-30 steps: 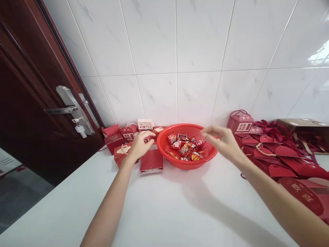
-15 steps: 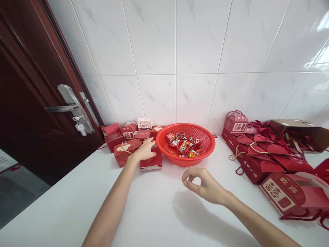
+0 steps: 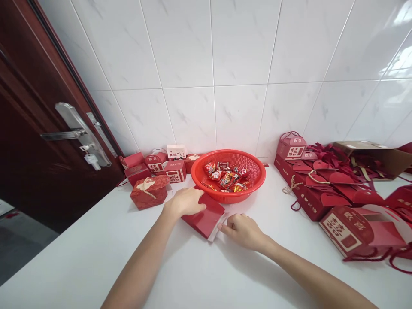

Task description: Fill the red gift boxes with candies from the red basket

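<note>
A flat-looking red box (image 3: 207, 216) lies tilted on the white table, in front of the red basket. My left hand (image 3: 188, 201) grips its left side from above, with the thumb on its upper face. At its right end, where a pale edge shows, my right hand (image 3: 241, 229) is closed with the fingers curled and the thumb against that edge. The red mesh basket (image 3: 228, 196) holds several wrapped candies (image 3: 228, 178). Left of my left hand stands a red patterned box (image 3: 148, 195) with a twine bow.
Several small red boxes (image 3: 175, 171) stand by the wall at the back left. On the right are rows of red boxes (image 3: 322, 201), a larger red box (image 3: 349, 234) and an open brown carton (image 3: 370, 148) with ribbons. A dark red door (image 3: 32, 107) is at the left.
My left hand has drawn the red box forward and turned it. My right hand has moved left and down to the box's pale end. The view has shifted slightly.
</note>
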Available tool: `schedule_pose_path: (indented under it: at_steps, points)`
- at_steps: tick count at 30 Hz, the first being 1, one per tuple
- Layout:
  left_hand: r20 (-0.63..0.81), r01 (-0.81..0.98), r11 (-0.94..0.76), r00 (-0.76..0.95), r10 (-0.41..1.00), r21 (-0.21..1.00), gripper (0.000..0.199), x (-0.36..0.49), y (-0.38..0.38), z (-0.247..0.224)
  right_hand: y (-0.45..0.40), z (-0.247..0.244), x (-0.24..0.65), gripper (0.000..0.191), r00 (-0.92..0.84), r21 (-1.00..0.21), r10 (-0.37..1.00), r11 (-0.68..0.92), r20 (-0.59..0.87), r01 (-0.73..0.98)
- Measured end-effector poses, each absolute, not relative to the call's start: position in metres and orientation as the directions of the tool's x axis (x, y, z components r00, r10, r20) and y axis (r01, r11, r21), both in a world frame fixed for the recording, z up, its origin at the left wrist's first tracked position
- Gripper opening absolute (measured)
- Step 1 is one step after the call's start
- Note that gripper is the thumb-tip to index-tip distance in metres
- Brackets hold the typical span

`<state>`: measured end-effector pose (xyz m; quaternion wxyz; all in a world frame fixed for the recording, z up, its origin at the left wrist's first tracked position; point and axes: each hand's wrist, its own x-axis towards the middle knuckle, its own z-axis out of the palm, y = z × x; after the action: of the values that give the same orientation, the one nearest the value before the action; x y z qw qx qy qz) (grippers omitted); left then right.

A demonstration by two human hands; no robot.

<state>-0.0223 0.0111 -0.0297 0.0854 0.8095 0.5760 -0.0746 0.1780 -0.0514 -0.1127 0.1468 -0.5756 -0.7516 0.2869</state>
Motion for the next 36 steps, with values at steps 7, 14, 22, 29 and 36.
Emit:
schedule_pose_path:
  at_steps: [7,14,22,29,36]
  points:
    - [-0.233,0.929,-0.353,0.369,0.900,0.110,0.021,-0.015,-0.001,-0.022,-0.046,-0.129,0.183,0.051,-0.194,-0.608,0.970,0.066,-0.148,0.791]
    - [-0.300,0.957,-0.249,0.284,0.911,0.149,0.031,-0.019,-0.010,-0.011,-0.043,-0.139,0.170,0.026,-0.203,-0.765,0.974,0.052,-0.105,0.642]
    - [0.041,0.837,-0.427,0.441,0.897,0.342,0.041,-0.024,-0.027,0.017,-0.058,-0.071,0.191,0.025,-0.241,-0.892,0.925,0.357,0.294,0.279]
    - [0.301,0.457,-0.525,0.477,0.826,0.718,0.028,-0.001,-0.032,0.012,-0.063,-0.023,0.205,0.031,-0.234,-0.717,0.844,0.535,0.484,0.448]
    - [0.150,0.377,-0.445,0.601,0.785,0.813,0.018,-0.003,-0.019,-0.003,-0.048,-0.037,0.203,0.034,-0.306,-0.795,0.861,0.499,0.407,0.345]
